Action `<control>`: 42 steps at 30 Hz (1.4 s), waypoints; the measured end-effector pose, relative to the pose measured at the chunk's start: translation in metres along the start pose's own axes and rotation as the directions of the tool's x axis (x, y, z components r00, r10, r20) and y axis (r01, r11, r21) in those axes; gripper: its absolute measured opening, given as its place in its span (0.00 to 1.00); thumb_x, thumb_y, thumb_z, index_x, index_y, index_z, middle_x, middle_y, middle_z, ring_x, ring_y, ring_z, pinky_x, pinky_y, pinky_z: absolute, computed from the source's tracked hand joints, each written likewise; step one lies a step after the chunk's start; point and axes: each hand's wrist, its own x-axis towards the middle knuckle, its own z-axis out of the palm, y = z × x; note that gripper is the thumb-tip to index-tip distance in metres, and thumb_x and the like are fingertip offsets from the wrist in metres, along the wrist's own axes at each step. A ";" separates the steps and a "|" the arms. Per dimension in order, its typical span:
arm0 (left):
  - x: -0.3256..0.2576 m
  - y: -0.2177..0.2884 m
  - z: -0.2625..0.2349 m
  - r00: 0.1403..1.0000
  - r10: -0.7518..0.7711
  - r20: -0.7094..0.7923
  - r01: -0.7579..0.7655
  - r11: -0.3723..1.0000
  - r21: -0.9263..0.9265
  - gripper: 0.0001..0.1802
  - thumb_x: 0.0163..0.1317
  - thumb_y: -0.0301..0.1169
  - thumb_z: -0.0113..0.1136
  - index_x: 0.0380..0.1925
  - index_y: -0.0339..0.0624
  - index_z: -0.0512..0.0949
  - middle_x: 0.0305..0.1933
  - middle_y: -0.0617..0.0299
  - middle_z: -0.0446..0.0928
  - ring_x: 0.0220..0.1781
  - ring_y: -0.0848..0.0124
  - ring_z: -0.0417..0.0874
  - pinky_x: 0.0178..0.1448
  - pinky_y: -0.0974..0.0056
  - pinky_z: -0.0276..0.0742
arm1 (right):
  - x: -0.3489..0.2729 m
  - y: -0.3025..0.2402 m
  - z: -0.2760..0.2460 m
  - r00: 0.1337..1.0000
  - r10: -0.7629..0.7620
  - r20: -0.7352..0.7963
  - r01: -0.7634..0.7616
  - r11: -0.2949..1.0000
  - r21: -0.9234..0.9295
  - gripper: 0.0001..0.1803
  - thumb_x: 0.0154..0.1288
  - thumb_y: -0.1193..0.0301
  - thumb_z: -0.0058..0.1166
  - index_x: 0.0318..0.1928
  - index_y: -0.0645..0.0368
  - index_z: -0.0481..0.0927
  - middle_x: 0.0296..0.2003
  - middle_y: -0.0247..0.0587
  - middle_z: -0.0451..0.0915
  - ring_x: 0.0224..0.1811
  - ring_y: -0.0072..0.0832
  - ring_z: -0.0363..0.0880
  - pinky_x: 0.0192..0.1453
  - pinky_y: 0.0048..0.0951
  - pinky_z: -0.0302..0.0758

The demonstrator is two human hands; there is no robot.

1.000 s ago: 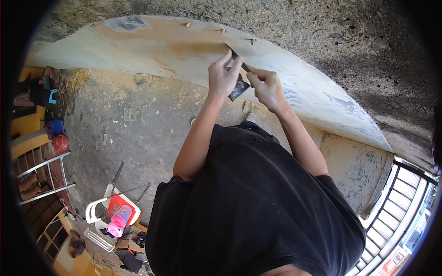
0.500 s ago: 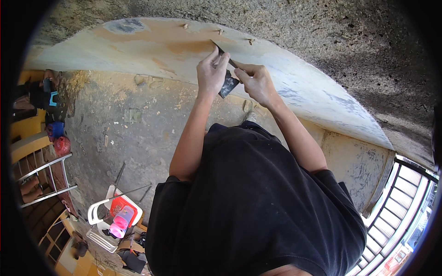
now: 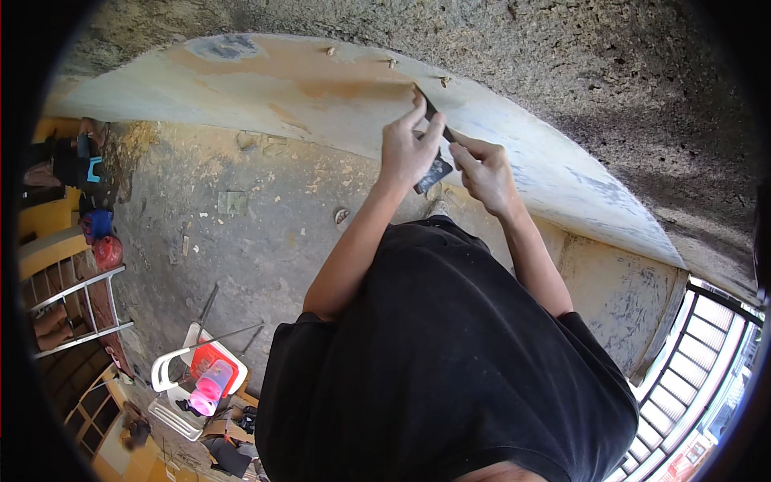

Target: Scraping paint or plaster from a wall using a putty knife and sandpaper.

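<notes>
1. The patchy plastered wall (image 3: 337, 104) is curving across beyond both hands.
2. The left hand (image 3: 405, 153) and right hand (image 3: 488, 177), slightly apart, are gripping the flat dark tool (image 3: 431, 106), probably steadying both ends.
3. The tool is slanting near the wall, contact unclear.

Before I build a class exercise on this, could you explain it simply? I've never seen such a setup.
There is no machine, only a person working bare-handed. The camera sits on the person's head and looks down through a wide fisheye lens, so straight edges bend. The left hand and right hand both hold a thin dark tool before a patchy wall. A dark plate shows beside the left hand; whether it is part of that tool, I can't tell. On the floor at left, a white chair bears pink containers.
</notes>
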 end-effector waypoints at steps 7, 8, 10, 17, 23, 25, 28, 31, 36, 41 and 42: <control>0.024 -0.018 -0.013 0.969 0.239 -0.063 -0.242 0.970 -0.036 0.28 0.68 0.38 0.64 0.58 0.24 0.77 0.32 0.43 0.86 0.33 0.72 0.87 0.39 0.61 0.81 | 0.019 0.003 0.015 0.999 -0.033 0.036 0.033 0.999 0.010 0.19 0.74 0.68 0.56 0.60 0.61 0.85 0.20 0.26 0.71 0.19 0.13 0.66 0.22 0.25 0.66; 0.024 -0.018 -0.010 0.968 0.242 -0.065 -0.243 0.970 -0.001 0.28 0.69 0.38 0.63 0.59 0.24 0.77 0.31 0.43 0.85 0.32 0.72 0.87 0.38 0.61 0.80 | 0.018 0.010 0.017 0.996 -0.092 0.011 0.092 0.996 -0.020 0.20 0.74 0.68 0.55 0.61 0.60 0.84 0.20 0.26 0.72 0.19 0.13 0.66 0.23 0.25 0.66; 0.016 -0.018 -0.005 0.970 0.234 -0.067 -0.233 0.972 0.024 0.28 0.69 0.38 0.63 0.60 0.25 0.76 0.30 0.44 0.85 0.30 0.70 0.87 0.38 0.61 0.80 | 0.006 0.002 0.008 0.998 -0.068 0.005 0.068 0.997 -0.031 0.20 0.74 0.68 0.55 0.61 0.60 0.84 0.20 0.27 0.72 0.19 0.14 0.66 0.23 0.26 0.66; 0.019 -0.017 -0.001 0.971 0.202 -0.126 -0.213 0.974 -0.080 0.26 0.68 0.36 0.64 0.58 0.24 0.77 0.32 0.45 0.86 0.31 0.72 0.85 0.39 0.60 0.80 | 0.009 -0.007 0.009 0.997 -0.072 0.006 0.072 0.997 -0.022 0.20 0.74 0.68 0.55 0.62 0.60 0.84 0.21 0.28 0.73 0.20 0.14 0.68 0.23 0.25 0.67; 0.007 -0.004 -0.003 0.990 0.132 -0.040 -0.134 0.988 -0.069 0.31 0.69 0.34 0.68 0.63 0.18 0.73 0.49 0.51 0.87 0.48 0.77 0.83 0.52 0.70 0.80 | 0.000 0.000 0.006 0.992 -0.126 -0.018 0.125 0.991 -0.051 0.18 0.77 0.65 0.57 0.56 0.65 0.86 0.23 0.26 0.72 0.18 0.11 0.62 0.20 0.24 0.60; 0.002 -0.001 0.008 0.985 0.170 -0.020 -0.167 0.980 0.107 0.33 0.68 0.38 0.69 0.63 0.20 0.74 0.47 0.49 0.88 0.48 0.78 0.82 0.50 0.70 0.79 | -0.012 0.003 -0.004 0.999 0.012 -0.046 -0.007 0.996 0.092 0.17 0.77 0.65 0.56 0.55 0.65 0.87 0.23 0.26 0.73 0.17 0.11 0.62 0.20 0.24 0.60; 0.010 -0.006 0.001 0.980 0.194 -0.050 -0.196 0.980 -0.023 0.26 0.69 0.36 0.67 0.58 0.23 0.78 0.38 0.52 0.87 0.39 0.78 0.83 0.43 0.68 0.78 | -0.001 -0.004 0.006 0.998 -0.040 -0.047 0.042 0.999 0.035 0.18 0.75 0.66 0.56 0.57 0.64 0.86 0.22 0.27 0.74 0.17 0.13 0.64 0.21 0.26 0.63; 0.029 -0.020 -0.022 0.970 0.216 -0.110 -0.226 0.970 -0.090 0.19 0.71 0.34 0.64 0.50 0.26 0.82 0.30 0.58 0.86 0.30 0.80 0.82 0.34 0.68 0.77 | 0.022 -0.005 0.028 0.994 -0.108 -0.006 0.107 0.994 -0.028 0.19 0.73 0.67 0.56 0.59 0.62 0.85 0.19 0.27 0.72 0.20 0.14 0.67 0.25 0.27 0.67; 0.005 -0.002 0.008 0.928 0.354 -0.118 -0.350 0.935 0.052 0.30 0.68 0.37 0.65 0.64 0.27 0.75 0.32 0.51 0.87 0.32 0.73 0.85 0.40 0.63 0.80 | -0.007 0.001 0.001 0.996 -0.056 -0.072 0.055 0.998 -0.010 0.21 0.73 0.67 0.55 0.62 0.61 0.84 0.20 0.26 0.71 0.21 0.12 0.65 0.25 0.27 0.66; 0.029 -0.020 -0.014 0.959 0.263 -0.101 -0.270 0.961 -0.062 0.26 0.69 0.38 0.64 0.59 0.27 0.79 0.35 0.49 0.88 0.33 0.73 0.85 0.40 0.64 0.80 | 0.019 -0.002 0.020 0.988 -0.150 -0.046 0.147 0.988 -0.056 0.21 0.72 0.68 0.55 0.62 0.62 0.83 0.19 0.28 0.74 0.22 0.13 0.66 0.25 0.27 0.67; 0.034 -0.024 -0.022 0.955 0.274 -0.109 -0.283 0.957 -0.069 0.26 0.69 0.37 0.64 0.58 0.27 0.80 0.35 0.50 0.88 0.33 0.74 0.85 0.40 0.64 0.80 | 0.024 -0.002 0.027 0.982 -0.184 -0.039 0.181 0.981 -0.073 0.21 0.72 0.68 0.55 0.62 0.62 0.83 0.19 0.29 0.74 0.22 0.13 0.66 0.25 0.28 0.67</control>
